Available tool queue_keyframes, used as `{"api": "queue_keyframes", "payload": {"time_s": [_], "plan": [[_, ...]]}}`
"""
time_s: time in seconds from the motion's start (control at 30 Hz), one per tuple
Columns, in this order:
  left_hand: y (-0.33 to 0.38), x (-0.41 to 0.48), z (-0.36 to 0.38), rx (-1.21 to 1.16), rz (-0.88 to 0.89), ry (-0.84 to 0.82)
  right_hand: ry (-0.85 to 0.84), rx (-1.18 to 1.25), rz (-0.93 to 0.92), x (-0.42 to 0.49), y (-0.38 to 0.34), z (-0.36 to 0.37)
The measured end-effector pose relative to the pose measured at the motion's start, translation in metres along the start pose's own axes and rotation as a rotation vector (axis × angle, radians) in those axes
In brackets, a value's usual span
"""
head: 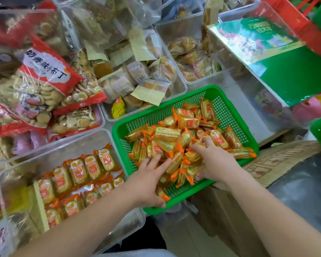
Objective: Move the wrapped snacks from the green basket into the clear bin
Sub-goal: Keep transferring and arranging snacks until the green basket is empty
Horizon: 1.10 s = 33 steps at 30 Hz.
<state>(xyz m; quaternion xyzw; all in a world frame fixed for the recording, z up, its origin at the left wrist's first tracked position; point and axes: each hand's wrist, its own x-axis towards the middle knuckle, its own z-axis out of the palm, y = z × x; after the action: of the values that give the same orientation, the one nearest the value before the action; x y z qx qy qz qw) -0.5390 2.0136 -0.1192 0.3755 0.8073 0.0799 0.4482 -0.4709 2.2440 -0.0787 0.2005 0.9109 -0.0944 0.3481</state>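
The green basket sat tilted, its near edge resting on the corner of the clear bin to its left. A loose heap of wrapped snacks, orange-ended packets, filled the basket's middle and near side. The left hand reached in over the basket's near rim with its fingers straight and spread, their tips pressing on packets at the heap's near-left edge, while the thumb lay along the rim; it had hold of nothing. The right hand was sunk into the heap further right in the basket, fingers curled over the top of a cluster of packets and the thumb closing in from the near side, gripping them. More of the same packets stood in neat rows inside the bin, left of the basket. Flattened cardboard lay just right of the basket.
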Motion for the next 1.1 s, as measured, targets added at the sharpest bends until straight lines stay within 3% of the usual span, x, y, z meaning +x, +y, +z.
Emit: {"api": "queue_keyframes", "payload": {"time_s": [0.13,0.3,0.53,0.7,0.83,0.93,1.1], "plan": [[-0.004,0.008,0.002,-0.022,0.001,0.12,0.02,0.289,-0.021,0.005,0.007,0.012],[0.008,0.02,0.005,-0.021,-0.008,0.402,0.15,0.578,0.032,0.006,-0.003,0.019],[0.037,0.032,0.011,-0.319,-0.08,0.29,0.277,0.677,0.081,-0.006,-0.025,0.026],[0.038,0.03,0.018,-0.126,-0.103,0.264,0.329,0.638,0.199,-0.018,-0.025,0.041],[0.035,0.031,0.02,-0.15,-0.046,0.309,0.344,0.629,0.202,-0.019,-0.025,0.045],[0.035,0.034,0.016,-0.32,-0.019,0.323,0.315,0.741,0.227,-0.016,-0.02,0.049],[0.03,0.047,0.011,-0.727,-0.003,0.309,0.23,1.133,0.209,-0.014,-0.035,0.048]]}}
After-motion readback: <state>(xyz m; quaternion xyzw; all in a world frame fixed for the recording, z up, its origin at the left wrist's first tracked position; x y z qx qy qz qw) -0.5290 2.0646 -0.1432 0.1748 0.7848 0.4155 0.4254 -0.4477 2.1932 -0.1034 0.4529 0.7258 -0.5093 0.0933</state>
